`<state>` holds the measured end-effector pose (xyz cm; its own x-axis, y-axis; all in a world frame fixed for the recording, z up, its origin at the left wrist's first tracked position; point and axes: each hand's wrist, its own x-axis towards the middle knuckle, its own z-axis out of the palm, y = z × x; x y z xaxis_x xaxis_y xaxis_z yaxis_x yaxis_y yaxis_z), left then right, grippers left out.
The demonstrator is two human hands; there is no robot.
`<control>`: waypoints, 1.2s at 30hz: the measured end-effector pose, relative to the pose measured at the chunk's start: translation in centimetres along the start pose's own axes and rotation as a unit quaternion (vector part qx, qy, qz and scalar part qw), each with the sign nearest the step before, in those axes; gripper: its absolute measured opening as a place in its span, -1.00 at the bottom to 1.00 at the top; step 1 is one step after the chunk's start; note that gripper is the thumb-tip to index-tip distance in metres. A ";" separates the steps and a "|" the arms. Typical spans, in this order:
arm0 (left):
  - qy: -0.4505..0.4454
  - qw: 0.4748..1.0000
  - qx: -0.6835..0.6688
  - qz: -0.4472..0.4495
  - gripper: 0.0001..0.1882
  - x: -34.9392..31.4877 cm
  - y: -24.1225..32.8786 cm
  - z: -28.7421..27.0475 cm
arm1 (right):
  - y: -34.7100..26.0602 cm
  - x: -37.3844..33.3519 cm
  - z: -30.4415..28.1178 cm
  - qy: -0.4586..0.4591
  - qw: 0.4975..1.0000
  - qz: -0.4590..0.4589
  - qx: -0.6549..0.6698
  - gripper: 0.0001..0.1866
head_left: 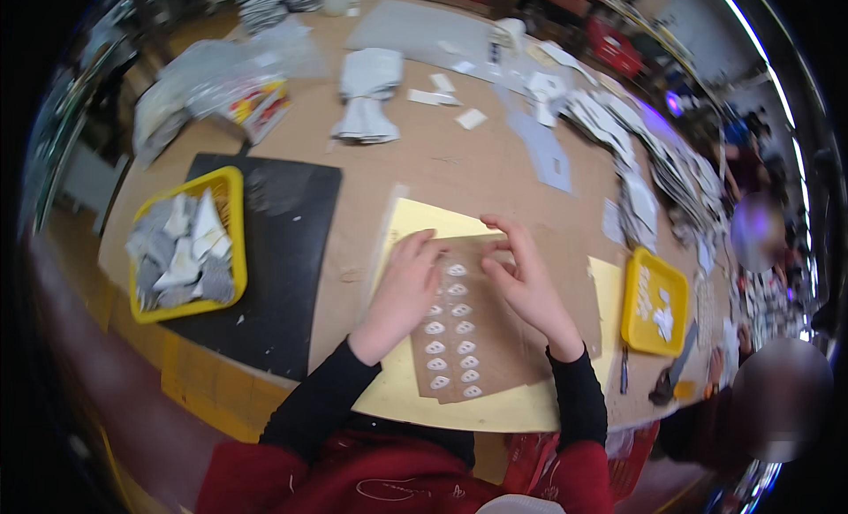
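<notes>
A slightly tilted brown sheet (502, 355) carries white pieces (465, 328) in two columns.

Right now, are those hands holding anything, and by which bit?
The right hand is open, with nothing visible in it. The left hand is at the brown sheet; I can't tell whether it grips anything.

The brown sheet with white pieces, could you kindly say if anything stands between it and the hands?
Nothing visible: the left hand and right hand are by the upper end of the brown sheet; contact is unclear.
</notes>
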<state>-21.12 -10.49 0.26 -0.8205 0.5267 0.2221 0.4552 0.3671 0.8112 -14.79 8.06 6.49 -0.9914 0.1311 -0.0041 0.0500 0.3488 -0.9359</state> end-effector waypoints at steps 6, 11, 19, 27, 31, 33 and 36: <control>0.004 0.999 -0.046 -0.016 -0.79 0.1 2.2 -2.3 | -2.3 -6.0 -6.9 0.209 0.931 -0.109 -0.279 -0.68; 0.032 0.997 -0.076 0.003 -0.82 0.0 4.2 -2.8 | 5.5 -18.3 -12.2 0.424 0.803 0.145 -0.394 -0.71; 0.021 0.999 -0.034 0.024 -0.84 -0.2 2.7 -1.8 | 13.2 -25.4 -13.3 0.413 0.779 0.151 -0.448 -0.91; 0.004 0.999 -0.018 0.031 -0.84 -0.3 1.7 -0.8 | 6.9 -22.6 -9.9 0.473 0.830 0.174 -0.238 -0.80; -0.003 0.999 0.003 0.051 -0.83 -0.3 1.7 -0.5 | 4.3 -16.9 -6.7 0.360 0.927 0.084 -0.068 -0.79; -0.024 0.999 0.012 0.034 -0.81 -0.4 1.4 -0.5 | 2.2 -13.1 -5.0 0.192 0.974 0.065 -0.096 -0.81; -0.018 0.998 0.055 0.029 -0.80 -0.6 0.6 0.1 | -0.1 -8.2 -2.5 0.058 0.983 0.068 -0.162 -0.81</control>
<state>-20.33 -10.48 0.55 -0.7797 0.5757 0.2462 0.5384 0.4157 0.7331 -6.34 9.29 7.47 -0.9530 0.2960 -0.0644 0.2366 0.5947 -0.7683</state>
